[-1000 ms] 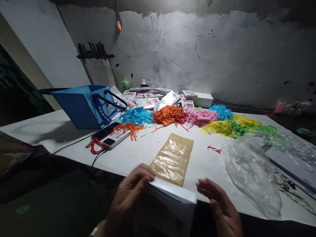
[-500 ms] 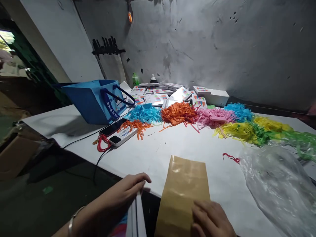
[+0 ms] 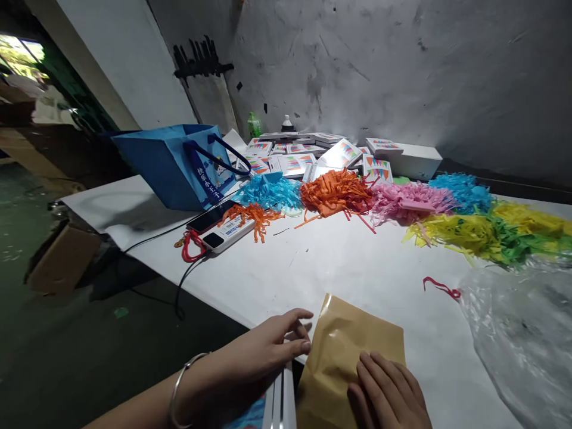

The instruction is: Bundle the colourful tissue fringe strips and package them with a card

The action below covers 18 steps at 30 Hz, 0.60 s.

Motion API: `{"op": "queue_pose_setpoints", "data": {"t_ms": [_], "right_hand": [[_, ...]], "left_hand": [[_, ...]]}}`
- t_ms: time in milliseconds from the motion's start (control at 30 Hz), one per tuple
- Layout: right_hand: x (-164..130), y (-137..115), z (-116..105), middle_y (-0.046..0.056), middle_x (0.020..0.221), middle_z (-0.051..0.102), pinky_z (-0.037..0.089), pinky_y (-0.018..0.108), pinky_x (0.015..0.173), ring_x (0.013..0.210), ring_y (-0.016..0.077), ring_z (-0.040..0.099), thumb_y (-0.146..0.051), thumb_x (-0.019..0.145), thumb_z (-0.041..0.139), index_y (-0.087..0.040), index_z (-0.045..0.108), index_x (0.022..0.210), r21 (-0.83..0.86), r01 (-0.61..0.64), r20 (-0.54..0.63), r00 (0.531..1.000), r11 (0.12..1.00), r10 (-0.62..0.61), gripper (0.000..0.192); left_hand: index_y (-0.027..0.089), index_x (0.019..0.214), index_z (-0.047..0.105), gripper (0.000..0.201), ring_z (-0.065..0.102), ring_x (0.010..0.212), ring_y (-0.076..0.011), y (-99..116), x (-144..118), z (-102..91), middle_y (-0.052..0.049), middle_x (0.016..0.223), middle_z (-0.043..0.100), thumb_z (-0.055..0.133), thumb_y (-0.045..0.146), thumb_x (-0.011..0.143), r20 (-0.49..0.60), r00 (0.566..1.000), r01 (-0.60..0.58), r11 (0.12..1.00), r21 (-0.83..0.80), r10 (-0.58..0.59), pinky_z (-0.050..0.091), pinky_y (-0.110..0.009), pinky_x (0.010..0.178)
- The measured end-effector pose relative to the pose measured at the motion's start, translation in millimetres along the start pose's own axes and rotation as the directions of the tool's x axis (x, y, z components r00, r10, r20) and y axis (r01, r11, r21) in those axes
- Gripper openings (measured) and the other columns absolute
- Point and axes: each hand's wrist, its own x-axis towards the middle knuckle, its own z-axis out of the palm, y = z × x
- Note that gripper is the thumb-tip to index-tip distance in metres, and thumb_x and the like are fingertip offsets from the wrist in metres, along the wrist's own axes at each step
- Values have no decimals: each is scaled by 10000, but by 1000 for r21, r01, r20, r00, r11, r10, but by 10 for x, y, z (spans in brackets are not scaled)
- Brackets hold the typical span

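Observation:
A glossy brown paper envelope (image 3: pixel 346 339) lies at the front edge of the table, its near end running out of view. My right hand (image 3: pixel 388 387) rests on its right side, fingers laid out over the paper and thumb partly tucked below. Beside the left edge of the envelope is my left hand (image 3: pixel 277 342), with fingers apart and slightly curved, the tips close to the paper. Under that hand stand several thin white boxes (image 3: pixel 280 399), edges up, one with a blue printed face; the hand covers their tops. A bangle circles the left wrist.
Shredded paper heaps, including an orange one (image 3: pixel 333 193) and a pink one (image 3: pixel 411 202), line the table. Behind them lie several printed white boxes (image 3: pixel 292 164). A blue gift bag (image 3: pixel 156 170), a cabled white device (image 3: pixel 227 234) and a clear plastic bag (image 3: pixel 522 333) are around.
My left hand has shifted right, from the top of the white boxes toward the envelope's edge. The right hand now lies flatter on the envelope, which has turned slightly. The view has shifted.

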Motion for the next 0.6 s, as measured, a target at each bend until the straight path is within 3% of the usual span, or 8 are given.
{"op": "queue_pose_setpoints", "data": {"t_ms": [100, 267, 333, 367, 400, 467, 533, 600], "right_hand": [[41, -14, 46, 59, 1001, 788, 506, 362, 850, 877, 219, 758, -148, 966, 628, -127, 720, 1039, 5, 107, -50, 993, 994, -107, 120], [-43, -67, 122, 40, 948, 792, 558, 333, 779, 831, 210, 759, -147, 925, 660, -137, 734, 1016, 22, 188, -65, 980, 982, -187, 117], [-91, -92, 96, 45, 1014, 781, 573, 351, 821, 905, 231, 749, -154, 909, 664, -182, 733, 1062, 75, 65, -100, 993, 995, -57, 170], [-98, -103, 64, 68, 1123, 753, 576, 381, 862, 1012, 262, 724, -183, 906, 667, -202, 717, 1131, 115, -85, -117, 988, 990, 98, 232], [-89, -115, 23, 99, 1269, 688, 577, 420, 893, 1148, 302, 665, -235, 902, 676, -218, 675, 1232, 177, -275, -120, 947, 945, 298, 330], [-20, -148, -75, 137, 1511, 479, 594, 461, 889, 1361, 366, 486, -386, 882, 701, -236, 509, 1436, 376, -615, -40, 737, 693, 675, 606], [97, -208, -167, 139, 1578, 381, 618, 411, 861, 1407, 368, 427, -535, 838, 722, -251, 382, 1515, 582, -735, 154, 518, 346, 841, 809], [213, -303, -229, 139, 1463, 529, 629, 374, 831, 1258, 340, 591, -576, 808, 749, -277, 354, 1520, 689, -722, 319, 388, 70, 865, 867]], "left_hand": [[119, 1355, 512, 728, 657, 906, -241, -54, 182, 112, -58, 926, 704, 739, 466, 756, 26, 999, 47, 961, -273, -42, 475, -357, 872], [124, 947, 739, 461, 640, 843, -219, -56, 339, 246, -47, 867, 721, 836, 465, 651, 257, 966, 131, 860, -493, 0, 489, -318, 815], [142, 927, 756, 401, 644, 863, -222, -30, 310, 235, -32, 866, 728, 830, 445, 675, 264, 964, 123, 861, -494, 14, 495, -302, 805], [151, 943, 761, 383, 647, 879, -224, -16, 282, 216, -28, 877, 732, 820, 437, 694, 264, 964, 112, 868, -484, 23, 498, -293, 798], [156, 961, 765, 372, 649, 892, -223, -2, 249, 190, -28, 894, 736, 809, 433, 716, 274, 961, 100, 878, -469, 37, 500, -282, 790], [158, 990, 771, 365, 647, 877, -204, 25, 180, 136, -30, 918, 739, 788, 436, 753, 310, 948, 77, 899, -430, 67, 496, -244, 738], [157, 992, 776, 370, 636, 808, -171, 58, 121, 101, -21, 896, 733, 781, 453, 769, 330, 940, 55, 915, -400, 88, 469, -206, 652], [160, 984, 778, 392, 636, 785, -162, 100, 81, 100, -13, 886, 731, 795, 478, 754, 334, 936, 27, 925, -379, 110, 457, -196, 627]]}}
